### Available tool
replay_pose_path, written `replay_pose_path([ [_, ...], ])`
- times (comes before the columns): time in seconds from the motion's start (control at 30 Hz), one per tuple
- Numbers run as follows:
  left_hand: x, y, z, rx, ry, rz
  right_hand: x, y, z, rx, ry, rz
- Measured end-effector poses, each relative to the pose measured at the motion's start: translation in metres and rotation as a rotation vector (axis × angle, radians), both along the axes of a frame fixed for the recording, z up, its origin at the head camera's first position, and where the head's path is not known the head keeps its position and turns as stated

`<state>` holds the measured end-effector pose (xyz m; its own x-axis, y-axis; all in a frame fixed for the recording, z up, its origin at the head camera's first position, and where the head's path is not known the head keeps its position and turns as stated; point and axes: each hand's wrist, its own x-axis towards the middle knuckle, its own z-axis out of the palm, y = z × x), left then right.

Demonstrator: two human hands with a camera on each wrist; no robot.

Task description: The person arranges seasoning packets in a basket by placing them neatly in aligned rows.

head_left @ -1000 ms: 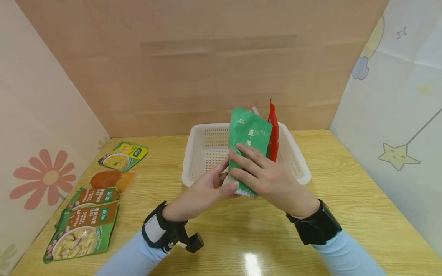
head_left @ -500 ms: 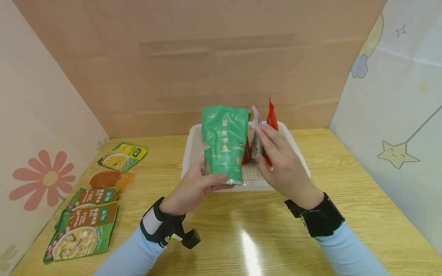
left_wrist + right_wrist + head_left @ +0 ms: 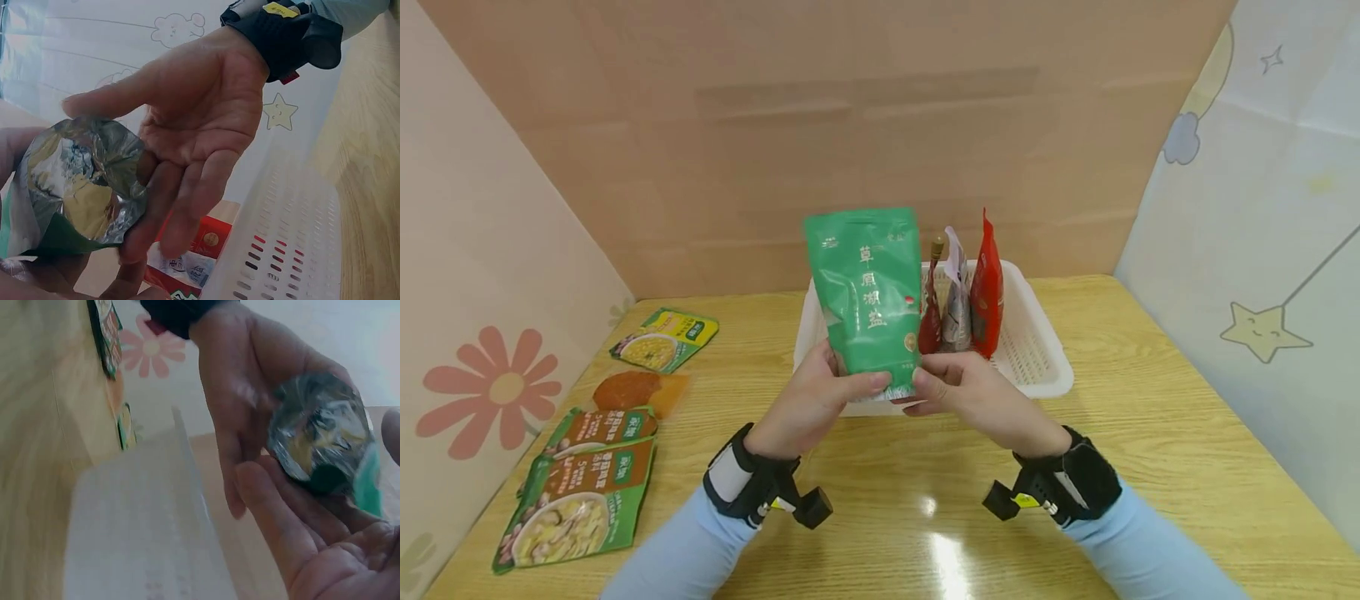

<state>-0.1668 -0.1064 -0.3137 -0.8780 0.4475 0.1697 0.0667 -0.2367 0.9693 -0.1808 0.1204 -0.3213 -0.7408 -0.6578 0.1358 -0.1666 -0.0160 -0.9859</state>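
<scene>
A green bag of salt [image 3: 868, 292] with white characters stands upright in the air, covering the near left part of a white plastic basket [image 3: 1056, 354]. My left hand [image 3: 816, 392] grips its lower left corner, thumb in front and fingers behind. At the lower right corner, my right hand [image 3: 988, 400] holds it the same way. Both wrist views look at the bag's crumpled silver bottom [image 3: 87, 187]. Inside the basket stand a red bag [image 3: 988, 296], a grey-and-white bag [image 3: 957, 308] and a dark red pack with a gold cap [image 3: 931, 312].
On the table's left side lie a yellow-green pouch [image 3: 666, 340], an orange-brown packet [image 3: 632, 392] and two brown-green soup pouches [image 3: 580, 500], partly overlapping. A brown paper backdrop [image 3: 850, 150] rises behind the basket, with patterned sheets on both sides.
The salt bag has swung left and turned its printed front towards me, in my left hand. My right hand left it, passed near the bags in the basket, and now holds its lower right corner.
</scene>
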Motion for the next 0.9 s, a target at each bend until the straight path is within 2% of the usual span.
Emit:
replay_pose_path([
  [0.07, 0.0, 0.0, -0.001, -0.017, 0.007, -0.036, 0.002, -0.003, -0.002, -0.047, -0.043, 0.028],
  [0.13, -0.001, 0.0, -0.002, -0.024, 0.022, -0.075, 0.005, -0.007, -0.003, -0.05, -0.056, 0.018],
  [0.27, -0.001, -0.003, -0.002, -0.056, 0.054, -0.122, 0.009, -0.011, -0.004, 0.012, -0.008, -0.049],
  [0.33, -0.001, -0.004, -0.002, -0.089, 0.06, -0.115, 0.01, -0.012, -0.005, 0.046, 0.041, -0.089],
  [0.43, -0.002, -0.006, -0.001, -0.162, 0.073, -0.058, 0.011, -0.016, -0.009, 0.057, 0.132, -0.139],
  [0.53, -0.003, -0.006, 0.001, -0.212, 0.115, 0.03, 0.011, -0.02, -0.013, 0.086, 0.288, -0.255],
  [0.63, -0.002, -0.005, 0.005, -0.231, 0.201, 0.147, 0.011, -0.02, -0.016, 0.141, 0.548, -0.43],
  [0.7, 0.002, -0.004, 0.009, -0.249, 0.231, 0.225, 0.008, -0.019, -0.017, 0.184, 0.748, -0.561],
  [0.73, 0.005, -0.003, 0.011, -0.256, 0.246, 0.244, 0.006, -0.018, -0.018, 0.203, 0.839, -0.623],
  [0.8, 0.012, -0.001, 0.015, -0.272, 0.236, 0.231, 0.003, -0.017, -0.018, 0.229, 0.965, -0.714],
  [0.9, 0.024, 0.004, 0.019, -0.244, 0.2, 0.137, 0.0, -0.014, -0.018, 0.253, 1.06, -0.801],
])
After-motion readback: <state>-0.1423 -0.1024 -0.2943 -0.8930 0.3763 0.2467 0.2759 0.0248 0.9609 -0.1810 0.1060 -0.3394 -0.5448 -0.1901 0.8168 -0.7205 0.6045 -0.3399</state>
